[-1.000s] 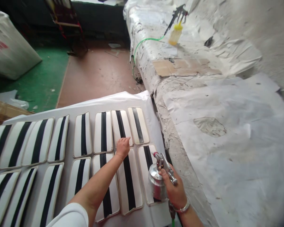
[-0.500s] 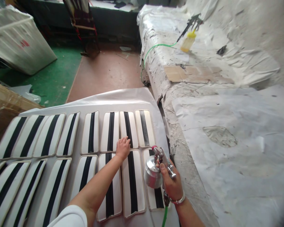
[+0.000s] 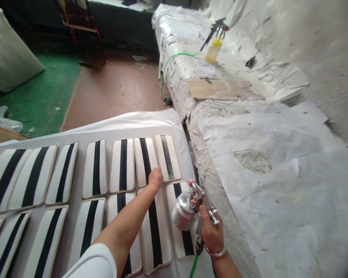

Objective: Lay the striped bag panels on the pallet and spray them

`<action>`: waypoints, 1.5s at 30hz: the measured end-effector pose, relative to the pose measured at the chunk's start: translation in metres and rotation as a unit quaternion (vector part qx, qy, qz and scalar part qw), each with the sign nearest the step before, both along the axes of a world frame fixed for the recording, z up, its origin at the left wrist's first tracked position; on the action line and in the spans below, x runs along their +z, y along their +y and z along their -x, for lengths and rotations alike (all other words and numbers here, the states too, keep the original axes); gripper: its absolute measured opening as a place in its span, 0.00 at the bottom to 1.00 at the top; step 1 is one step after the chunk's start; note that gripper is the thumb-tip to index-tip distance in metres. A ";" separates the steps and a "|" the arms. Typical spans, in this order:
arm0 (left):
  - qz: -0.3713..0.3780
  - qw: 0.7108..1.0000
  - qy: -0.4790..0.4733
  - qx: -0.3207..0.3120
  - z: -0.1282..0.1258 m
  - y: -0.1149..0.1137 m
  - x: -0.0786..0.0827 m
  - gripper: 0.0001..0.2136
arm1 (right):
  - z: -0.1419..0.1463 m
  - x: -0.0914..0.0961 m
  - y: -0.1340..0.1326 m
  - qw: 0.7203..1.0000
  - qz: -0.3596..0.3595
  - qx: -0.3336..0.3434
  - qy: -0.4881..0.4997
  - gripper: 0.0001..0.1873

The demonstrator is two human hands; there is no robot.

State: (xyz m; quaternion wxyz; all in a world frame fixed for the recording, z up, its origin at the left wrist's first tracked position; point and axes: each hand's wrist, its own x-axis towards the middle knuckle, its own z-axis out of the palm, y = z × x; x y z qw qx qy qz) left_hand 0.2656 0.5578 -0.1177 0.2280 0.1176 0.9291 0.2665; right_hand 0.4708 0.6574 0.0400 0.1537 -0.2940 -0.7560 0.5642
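My right hand grips a silver spray gun with a metal cup and a green hose below it, held over the right end of a white board. Several white panels with black stripes lie in two rows on that board. My left hand reaches across them, fingers curled down at the edge of a back-row striped panel, beside the rightmost panel. I cannot see whether its fingers hold the panel's edge.
A long bench covered in paint-crusted white paper runs along the right. On its far end stand a yellow bottle, a dark spray tool and a green hose. Green and brown floor lies beyond; a wrapped bundle at left.
My left hand has slid slightly right and its fingers have curled under at the panel's edge. The spray gun has tilted and moved a little left; the view shifted back and forth.
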 end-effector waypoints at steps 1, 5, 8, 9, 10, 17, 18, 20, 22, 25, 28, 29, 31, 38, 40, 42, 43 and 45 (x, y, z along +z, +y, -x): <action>0.024 1.000 0.008 -0.010 -0.001 0.002 0.002 0.18 | -0.001 0.000 0.002 1.000 -0.002 -0.004 -0.001 0.11; 0.111 0.990 0.031 -0.079 0.001 0.007 0.009 0.18 | -0.003 -0.005 0.008 1.000 0.010 -0.008 -0.012 0.12; 0.122 0.985 0.041 -0.115 0.008 0.004 0.014 0.15 | -0.003 -0.007 0.009 1.000 0.009 -0.001 -0.015 0.11; 0.124 0.982 0.050 -0.133 0.012 0.000 0.015 0.14 | -0.003 -0.006 0.008 1.000 0.007 0.002 -0.016 0.11; 0.126 0.978 0.063 -0.152 0.015 -0.006 0.017 0.14 | -0.003 -0.006 0.008 1.000 0.005 0.006 -0.017 0.11; 0.144 0.973 0.179 0.005 0.039 -0.076 0.022 0.19 | 0.000 -0.005 0.007 1.000 0.009 0.019 -0.017 0.11; 0.150 0.975 0.163 0.027 0.041 -0.083 0.020 0.20 | 0.000 -0.006 0.008 1.000 0.008 0.022 -0.017 0.11; 0.165 0.978 0.127 0.024 0.044 -0.093 0.013 0.21 | 0.001 -0.012 0.008 1.000 0.003 0.028 -0.011 0.11; 0.187 0.977 0.106 -0.004 0.047 -0.095 0.005 0.21 | 0.001 -0.018 0.010 0.999 0.001 0.033 0.002 0.11; 0.212 0.971 0.114 -0.014 0.051 -0.092 -0.001 0.20 | 0.004 -0.024 0.011 0.999 0.007 0.042 0.017 0.12; 0.188 0.965 0.178 -0.033 0.048 -0.083 0.000 0.22 | 0.009 -0.026 0.013 0.998 0.012 0.051 0.016 0.11; 0.166 0.964 0.201 -0.060 0.044 -0.078 0.001 0.23 | 0.010 -0.025 0.014 0.998 0.012 0.053 0.018 0.11; 0.117 0.960 0.217 -0.136 0.035 -0.066 0.001 0.23 | 0.013 -0.025 0.014 0.998 0.008 0.058 0.021 0.12; 0.104 0.965 0.153 -0.183 0.012 -0.034 -0.011 0.22 | 0.013 -0.027 0.016 0.998 0.007 0.066 0.019 0.12; 0.111 0.962 0.153 -0.195 0.014 -0.032 -0.012 0.22 | 0.014 -0.027 0.016 0.997 0.006 0.071 0.019 0.12; 0.122 0.959 0.154 -0.203 0.017 -0.031 -0.012 0.22 | 0.016 -0.028 0.015 0.997 -0.001 0.076 0.018 0.13; 0.128 0.957 0.154 -0.208 0.018 -0.031 -0.011 0.22 | 0.017 -0.028 0.014 0.997 -0.005 0.079 0.016 0.14; 0.139 0.954 0.157 -0.213 0.019 -0.029 -0.011 0.22 | 0.020 -0.029 0.013 0.996 -0.014 0.084 0.005 0.16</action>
